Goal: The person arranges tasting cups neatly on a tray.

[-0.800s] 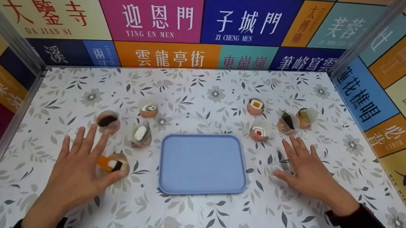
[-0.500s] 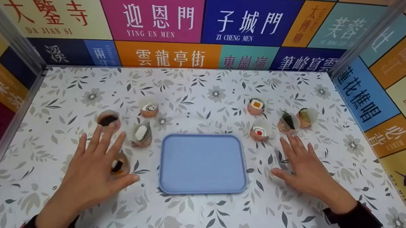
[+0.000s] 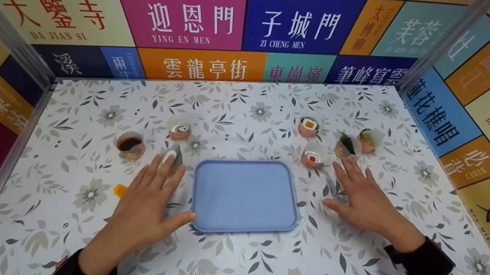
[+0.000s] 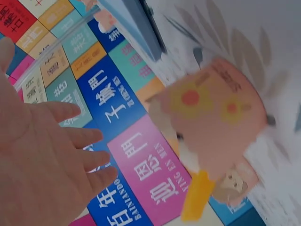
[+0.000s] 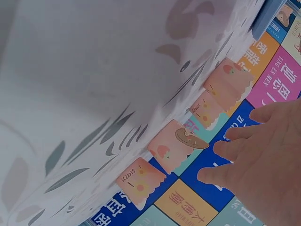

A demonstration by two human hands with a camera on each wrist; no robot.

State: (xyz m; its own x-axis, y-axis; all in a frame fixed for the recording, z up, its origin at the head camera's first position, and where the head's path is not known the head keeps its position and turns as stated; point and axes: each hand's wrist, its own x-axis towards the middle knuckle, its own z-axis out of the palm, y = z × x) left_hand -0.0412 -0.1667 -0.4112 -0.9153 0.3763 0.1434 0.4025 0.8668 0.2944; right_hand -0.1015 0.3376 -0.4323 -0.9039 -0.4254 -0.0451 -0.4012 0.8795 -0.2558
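Note:
My left hand (image 3: 144, 216) hovers with straight, spread fingers left of the blue tray (image 3: 212, 194), its thumb over the tray's left edge. Beneath it a pink paper cup (image 4: 211, 108) is hidden in the head view, apart from an orange strip (image 3: 120, 190) poking out. The fingertips overlap a cup with a white-topped sushi piece (image 3: 171, 154). Right of the tray, my right hand (image 3: 363, 198) is also held flat and empty. Just beyond its fingers stand a cup with a dark green hand roll (image 3: 346, 143) and a cup with a red-centred sushi roll (image 3: 312, 157).
Farther left stand a cup with a dark-topped piece (image 3: 130, 145) and a cup with a round roll (image 3: 180, 129). At right are an orange-centred roll (image 3: 309, 125) and a yellow-green piece (image 3: 367, 139) in cups. Printed panels (image 3: 192, 21) wall the table.
My left hand has moved right toward the tray, covering the cup with the orange strip and reaching the white-topped piece. My right hand has shifted slightly left.

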